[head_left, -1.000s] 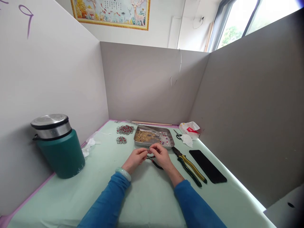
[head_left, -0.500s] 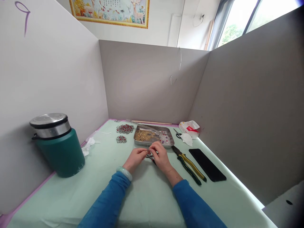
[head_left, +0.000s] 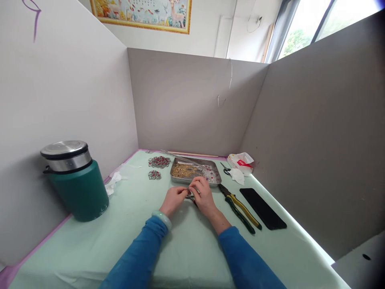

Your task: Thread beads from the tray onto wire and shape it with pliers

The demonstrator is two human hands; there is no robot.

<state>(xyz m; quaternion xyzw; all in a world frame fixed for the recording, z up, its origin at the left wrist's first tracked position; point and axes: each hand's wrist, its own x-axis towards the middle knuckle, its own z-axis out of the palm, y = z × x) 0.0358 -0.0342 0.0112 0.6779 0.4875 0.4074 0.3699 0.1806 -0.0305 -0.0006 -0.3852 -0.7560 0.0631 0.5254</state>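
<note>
My left hand (head_left: pixel 174 200) and my right hand (head_left: pixel 203 196) meet fingertip to fingertip just in front of a metal tray (head_left: pixel 174 179). Both are closed in a pinch; whatever sits between the fingertips is too small to make out. Below the fingers, partly hidden by my right hand, lies a small tool (head_left: pixel 191 197) with a metal end. Inside the tray are gold beads (head_left: pixel 184 170) on the left and clear and red beads (head_left: pixel 209 174) on the right. Left of it are a larger pile (head_left: pixel 159 162) and a smaller pile (head_left: pixel 155 175) of wire pieces with red beads.
Pliers with green and yellow handles (head_left: pixel 240 208) and a black phone-like slab (head_left: pixel 262 208) lie to the right. Behind them are scissors (head_left: pixel 226 170), a tissue (head_left: pixel 237 176) and a white packet (head_left: pixel 240 161). A green flask (head_left: pixel 78 192) stands left. Grey partitions (head_left: pixel 192 100) enclose the table.
The view has shifted slightly. Both hands stay together in the same place, still pinching, with only small finger movements.
</note>
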